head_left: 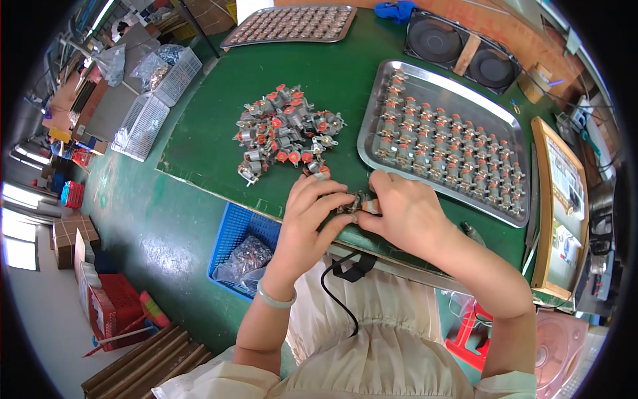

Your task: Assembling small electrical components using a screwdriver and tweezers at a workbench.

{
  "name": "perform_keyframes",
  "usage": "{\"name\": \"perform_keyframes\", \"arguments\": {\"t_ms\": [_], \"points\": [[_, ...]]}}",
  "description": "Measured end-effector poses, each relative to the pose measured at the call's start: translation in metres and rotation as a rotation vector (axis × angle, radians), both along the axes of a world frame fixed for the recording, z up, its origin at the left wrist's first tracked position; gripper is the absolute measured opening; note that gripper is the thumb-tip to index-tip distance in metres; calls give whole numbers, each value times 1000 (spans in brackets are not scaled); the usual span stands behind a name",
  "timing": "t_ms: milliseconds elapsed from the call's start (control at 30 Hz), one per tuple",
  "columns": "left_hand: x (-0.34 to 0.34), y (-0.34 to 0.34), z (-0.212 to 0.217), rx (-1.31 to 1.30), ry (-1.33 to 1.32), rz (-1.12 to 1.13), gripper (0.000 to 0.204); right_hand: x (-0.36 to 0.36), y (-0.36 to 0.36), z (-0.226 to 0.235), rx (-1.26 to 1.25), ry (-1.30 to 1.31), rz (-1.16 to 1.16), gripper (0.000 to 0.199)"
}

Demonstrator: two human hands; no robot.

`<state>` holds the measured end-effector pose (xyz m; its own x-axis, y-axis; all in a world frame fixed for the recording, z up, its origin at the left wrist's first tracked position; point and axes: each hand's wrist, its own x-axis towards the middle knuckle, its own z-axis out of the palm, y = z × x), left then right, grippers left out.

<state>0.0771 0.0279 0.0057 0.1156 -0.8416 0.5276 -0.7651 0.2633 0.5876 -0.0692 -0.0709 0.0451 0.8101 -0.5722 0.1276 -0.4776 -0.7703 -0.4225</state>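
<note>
Green worktable (219, 126) with steel tray (372, 126) of sorted motors, then the loose pile of motors (286, 130). At its near edge your left hand (309, 216) and right hand (405, 213) pinch one small motor (357, 203) between fingertips. It is likely light, rigid and smooth-cased, so grip the body, not the terminals. A yellow-framed printed sheet (561, 213) stands at right.

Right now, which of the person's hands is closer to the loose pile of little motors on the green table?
Left. The left hand sits just below the pile of small motors, its fingertips near the lowest pieces. The right hand is farther off to the pile's lower right, beside the metal tray.
</note>
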Motion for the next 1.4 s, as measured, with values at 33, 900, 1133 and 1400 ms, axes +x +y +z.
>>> {"name": "perform_keyframes", "arguments": {"t_ms": [33,900,1133,1400], "points": [[0,0,-1,-8,-1,3,23,-1,-5,0,-8,-1,3,33],[-52,2,7,3,1513,-270,27,-26,19,18,312,-551,71,33],[-52,2,12,-3,887,-147,28,-40,8,25,162,-536,129,20],[-57,-8,8,-303,190,71,30,-40,23,16,-247,-371,-11,22]]}}
